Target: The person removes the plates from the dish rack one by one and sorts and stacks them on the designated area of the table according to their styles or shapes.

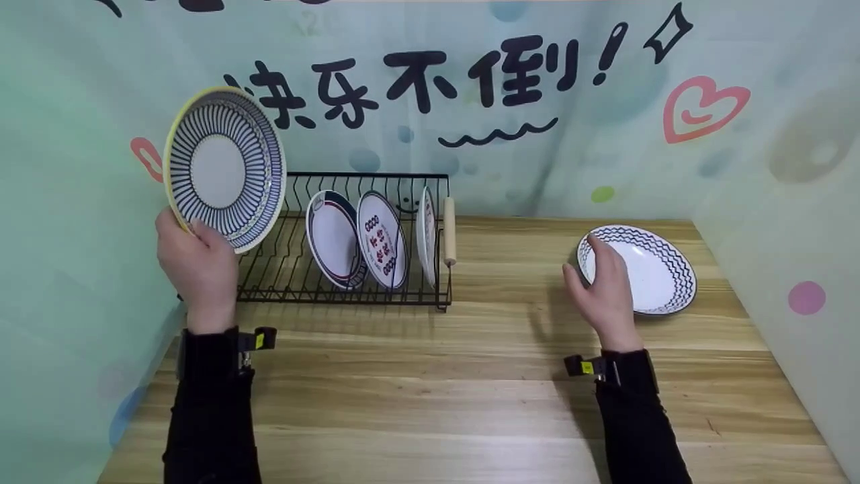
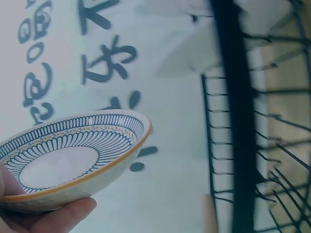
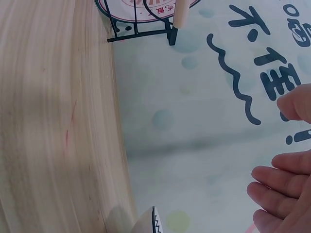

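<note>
My left hand (image 1: pixel 198 269) grips the lower edge of a deep plate (image 1: pixel 218 171) with a yellow rim and radiating blue stripes. It holds the plate tilted up, over the left end of a black wire dish rack (image 1: pixel 369 175). In the left wrist view the thumb lies over the plate's rim, with fingers (image 2: pixel 63 217) underneath. My right hand (image 1: pixel 608 292) hovers by a white plate (image 1: pixel 655 275) with black wavy lines on the table. In the right wrist view its fingers (image 3: pixel 282 182) are extended, nothing in them; only that plate's edge (image 3: pixel 154 221) shows below, apart from the hand.
Three plates stand in the rack: one with a dark-banded rim (image 1: pixel 330 238), one with red characters (image 1: pixel 381 245), and one seen nearly edge-on (image 1: pixel 426 235). A wooden handle (image 1: pixel 449 232) marks the rack's right end. Printed cloth (image 1: pixel 510 161) walls the wooden table (image 1: pixel 416 403).
</note>
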Demonstrator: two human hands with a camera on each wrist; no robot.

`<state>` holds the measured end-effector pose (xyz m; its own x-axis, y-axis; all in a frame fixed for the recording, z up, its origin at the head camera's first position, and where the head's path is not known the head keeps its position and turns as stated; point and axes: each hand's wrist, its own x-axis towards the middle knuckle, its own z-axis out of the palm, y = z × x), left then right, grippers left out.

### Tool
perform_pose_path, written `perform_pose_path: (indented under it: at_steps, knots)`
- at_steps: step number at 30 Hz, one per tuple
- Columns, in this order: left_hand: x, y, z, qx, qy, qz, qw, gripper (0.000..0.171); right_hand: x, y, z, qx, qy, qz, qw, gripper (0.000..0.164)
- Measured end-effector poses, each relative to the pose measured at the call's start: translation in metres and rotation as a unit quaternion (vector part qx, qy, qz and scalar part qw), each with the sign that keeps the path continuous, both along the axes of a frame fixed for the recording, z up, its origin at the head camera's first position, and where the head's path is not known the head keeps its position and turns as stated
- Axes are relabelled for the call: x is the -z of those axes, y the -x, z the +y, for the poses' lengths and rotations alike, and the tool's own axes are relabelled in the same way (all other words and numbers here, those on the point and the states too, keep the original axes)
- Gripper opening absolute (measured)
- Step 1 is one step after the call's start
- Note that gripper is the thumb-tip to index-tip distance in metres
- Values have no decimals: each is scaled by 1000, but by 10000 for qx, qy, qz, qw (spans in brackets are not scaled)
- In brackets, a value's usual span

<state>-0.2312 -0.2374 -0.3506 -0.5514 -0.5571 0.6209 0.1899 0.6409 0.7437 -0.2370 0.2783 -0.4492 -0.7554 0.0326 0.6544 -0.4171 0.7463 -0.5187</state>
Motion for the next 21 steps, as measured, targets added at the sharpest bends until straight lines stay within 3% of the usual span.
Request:
perform_pose_path:
  at_steps: [8, 18, 21]
  knots:
    - [-13, -13, 18, 226, -199, 364, 9989, 33, -5, -2, -5, -114, -27, 60, 9999, 58]
    - [-13, -19, 37, 697, -412, 396, 9959, 36, -11, -7, -12, -281, -70, 201, 9994, 59]
    - [-12, -21, 42, 992, -599, 516, 9919, 36, -12, -8, -14, -316, -96, 271, 9991, 58]
